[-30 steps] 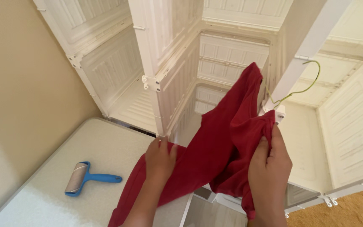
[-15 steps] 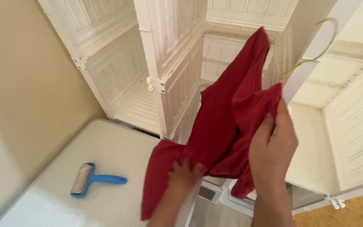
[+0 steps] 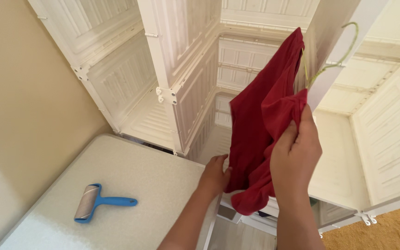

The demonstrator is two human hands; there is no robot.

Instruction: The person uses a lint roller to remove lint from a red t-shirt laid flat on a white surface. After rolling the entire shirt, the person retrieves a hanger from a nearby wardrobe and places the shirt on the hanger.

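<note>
red garment (image 3: 260, 125) | on green hanger (image 3: 336, 58) | lifted, bunched, hanging

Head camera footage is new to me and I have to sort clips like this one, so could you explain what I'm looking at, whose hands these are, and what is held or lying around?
The picture comes from a camera worn on a person's head, looking down, so both arms entering from the bottom edge are that person's own. There is no machine. The right hand grips a red garment by its upper part, where it hangs on a thin green hanger, and lifts it in front of a white plastic wardrobe made of open cubes. The left hand touches the garment's lower edge. On the speckled white table at the left lies a lint roller with a blue handle, untouched. A beige wall is on the left, and a strip of tan carpet shows at bottom right.
</note>
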